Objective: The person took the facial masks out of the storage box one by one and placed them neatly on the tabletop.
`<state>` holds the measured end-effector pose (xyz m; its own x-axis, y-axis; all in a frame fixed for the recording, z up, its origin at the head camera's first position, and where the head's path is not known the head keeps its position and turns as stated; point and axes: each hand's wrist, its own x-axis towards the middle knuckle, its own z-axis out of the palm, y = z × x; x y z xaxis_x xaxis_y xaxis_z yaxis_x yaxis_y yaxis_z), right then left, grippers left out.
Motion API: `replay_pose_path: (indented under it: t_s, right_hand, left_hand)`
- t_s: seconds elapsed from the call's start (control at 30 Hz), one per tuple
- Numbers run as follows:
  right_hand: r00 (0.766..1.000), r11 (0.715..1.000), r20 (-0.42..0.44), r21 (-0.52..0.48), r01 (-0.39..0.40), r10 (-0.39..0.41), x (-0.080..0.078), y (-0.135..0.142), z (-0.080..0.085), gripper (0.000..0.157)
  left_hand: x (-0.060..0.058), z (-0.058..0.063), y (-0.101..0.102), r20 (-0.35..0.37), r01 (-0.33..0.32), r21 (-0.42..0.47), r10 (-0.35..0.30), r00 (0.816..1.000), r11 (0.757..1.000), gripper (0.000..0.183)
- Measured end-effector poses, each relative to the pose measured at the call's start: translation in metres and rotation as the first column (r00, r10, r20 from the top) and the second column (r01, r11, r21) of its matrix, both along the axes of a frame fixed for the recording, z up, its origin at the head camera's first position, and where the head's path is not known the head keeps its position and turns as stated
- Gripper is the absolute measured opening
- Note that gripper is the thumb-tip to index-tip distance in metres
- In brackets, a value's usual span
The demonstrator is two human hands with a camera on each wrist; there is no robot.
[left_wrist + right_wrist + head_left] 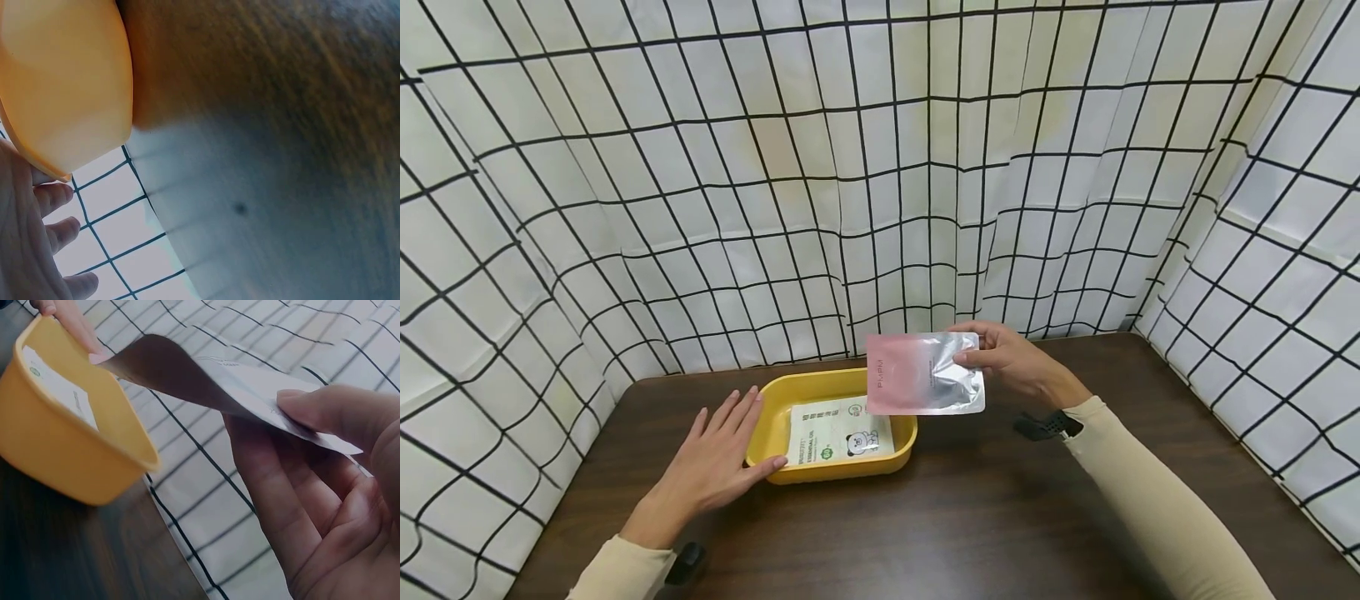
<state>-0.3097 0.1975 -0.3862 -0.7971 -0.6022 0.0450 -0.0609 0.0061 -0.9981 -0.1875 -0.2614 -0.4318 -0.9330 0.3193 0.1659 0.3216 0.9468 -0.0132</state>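
Note:
My right hand (1011, 362) pinches a pink-and-silver foil sachet (917, 375) by its right end, thumb on top and fingers beneath. The sachet is held over the right end of a yellow plastic basin (835, 477), overlapping its rim in the head view. Inside the basin lies a white packet (831, 433) with green print and a cartoon bear; the sachet hides its upper right corner. My left hand (718, 454) is at the basin's left end with fingers straight, the thumb over the near rim. In the right wrist view the sachet (169, 375) bends slightly.
The dark brown wooden table (880, 533) carries the basin near its back edge. A white curtain (880, 167) with a black grid pattern surrounds the table at the back and both sides. Dark bands sit on both wrists.

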Motion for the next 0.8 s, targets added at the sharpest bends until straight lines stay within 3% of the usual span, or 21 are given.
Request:
replay_pose_path:
  t_s: [0.53,0.8]
  right_hand:
    - [1.0,1.0,-0.004,-0.012,0.019,-0.019,-0.003,0.063,-0.013,0.041]
    - [1.0,1.0,0.016,-0.01,-0.012,0.012,-0.004,0.083,-0.023,0.038]
  left_hand:
    - [0.002,0.003,0.0,-0.017,0.003,-0.008,-0.003,1.0,1.0,0.101]
    - [0.002,0.003,0.0,-0.023,0.008,-0.002,-0.008,1.0,1.0,0.101]
